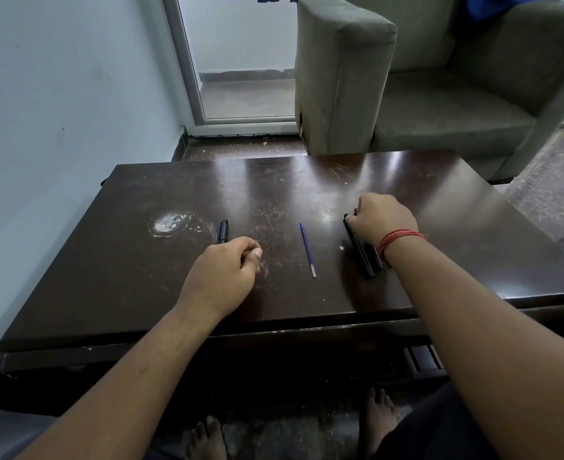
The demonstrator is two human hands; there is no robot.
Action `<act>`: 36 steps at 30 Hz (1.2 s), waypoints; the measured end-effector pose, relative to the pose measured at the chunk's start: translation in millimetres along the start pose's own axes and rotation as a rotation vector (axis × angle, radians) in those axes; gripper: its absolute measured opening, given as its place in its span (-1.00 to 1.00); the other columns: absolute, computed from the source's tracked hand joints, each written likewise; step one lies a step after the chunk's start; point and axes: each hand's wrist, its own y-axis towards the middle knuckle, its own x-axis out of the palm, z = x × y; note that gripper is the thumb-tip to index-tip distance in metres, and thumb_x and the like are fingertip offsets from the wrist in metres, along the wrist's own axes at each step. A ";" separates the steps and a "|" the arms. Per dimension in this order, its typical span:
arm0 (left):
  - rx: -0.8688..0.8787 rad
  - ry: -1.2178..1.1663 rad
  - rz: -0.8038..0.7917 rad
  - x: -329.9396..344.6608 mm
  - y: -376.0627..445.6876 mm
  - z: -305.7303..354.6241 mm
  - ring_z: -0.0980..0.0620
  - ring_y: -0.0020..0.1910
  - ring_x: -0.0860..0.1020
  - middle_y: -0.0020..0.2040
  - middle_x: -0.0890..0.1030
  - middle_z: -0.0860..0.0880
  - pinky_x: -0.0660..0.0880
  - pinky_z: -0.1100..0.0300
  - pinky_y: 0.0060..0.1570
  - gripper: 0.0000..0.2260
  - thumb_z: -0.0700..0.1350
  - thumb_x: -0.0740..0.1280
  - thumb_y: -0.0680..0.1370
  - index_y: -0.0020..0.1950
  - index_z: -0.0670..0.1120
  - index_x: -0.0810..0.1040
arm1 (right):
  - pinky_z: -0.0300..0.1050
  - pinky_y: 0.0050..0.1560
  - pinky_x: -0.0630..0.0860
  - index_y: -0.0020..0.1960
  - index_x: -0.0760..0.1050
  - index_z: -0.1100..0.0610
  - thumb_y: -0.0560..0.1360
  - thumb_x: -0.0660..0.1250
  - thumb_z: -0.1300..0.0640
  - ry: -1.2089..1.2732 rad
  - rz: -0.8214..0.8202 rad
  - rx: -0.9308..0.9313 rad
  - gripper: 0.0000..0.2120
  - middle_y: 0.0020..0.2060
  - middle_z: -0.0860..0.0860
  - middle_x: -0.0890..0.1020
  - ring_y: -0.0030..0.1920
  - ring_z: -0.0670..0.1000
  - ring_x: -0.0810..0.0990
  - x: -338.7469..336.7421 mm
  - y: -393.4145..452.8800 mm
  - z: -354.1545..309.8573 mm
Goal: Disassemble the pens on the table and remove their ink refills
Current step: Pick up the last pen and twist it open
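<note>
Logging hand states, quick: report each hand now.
Left hand: fingers curled, seems to pinch something thin; what it is cannot be told.
Right hand: grips the black pens on the table.

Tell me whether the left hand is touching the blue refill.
Apart. The head view shows bare dark table between the left hand and the blue refill, which lies alone between the two hands.

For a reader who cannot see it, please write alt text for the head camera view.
A person's two hands work at a dark wooden table: the right hand grips the top of black pens, while the left hand is curled beside a black pen piece. A blue ink refill lies loose between the hands.
</note>
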 end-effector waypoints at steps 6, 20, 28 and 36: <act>-0.001 0.183 0.162 -8.3 6.0 -16.3 0.06 -0.22 0.54 -0.26 0.53 0.14 0.41 0.16 -0.34 -0.90 -0.03 0.32 0.58 -0.12 0.01 0.55 | -0.12 -0.33 0.40 -0.14 0.47 0.13 0.47 0.29 0.03 0.000 0.034 -0.065 -0.84 -0.28 0.06 0.53 -0.29 0.11 0.50 -1.5 -3.7 -12.2; -0.242 0.357 0.078 0.4 7.6 -34.2 -0.13 -0.12 0.56 -0.12 0.58 -0.05 0.50 0.00 -0.16 -0.79 0.03 0.27 0.59 -0.05 -0.11 0.47 | -0.05 -0.24 0.53 -0.12 0.45 0.12 0.57 0.24 0.02 0.026 0.094 -0.375 -0.81 -0.27 0.03 0.56 -0.24 0.07 0.54 0.7 -35.7 -67.3; -0.160 0.093 0.136 1.5 9.0 -18.2 -0.01 -0.23 0.48 -0.20 0.48 0.07 0.33 0.08 -0.30 -0.91 -0.07 0.25 0.62 -0.05 -0.03 0.39 | -0.04 -0.26 0.51 -0.09 0.43 0.08 0.59 0.21 -0.11 0.231 0.109 -0.339 -0.74 -0.27 -0.02 0.56 -0.24 0.02 0.54 -0.2 -32.0 -65.4; 0.105 0.067 0.081 4.3 1.0 -3.9 -0.08 -0.21 0.55 -0.19 0.57 0.01 0.52 -0.06 -0.16 -0.86 -0.26 0.18 0.60 0.02 -0.02 0.34 | -0.06 -0.28 0.50 -0.01 0.46 0.07 0.63 0.08 -0.19 0.653 -0.185 -0.362 -0.64 -0.31 -0.03 0.61 -0.34 -0.07 0.53 -3.4 -39.3 -77.1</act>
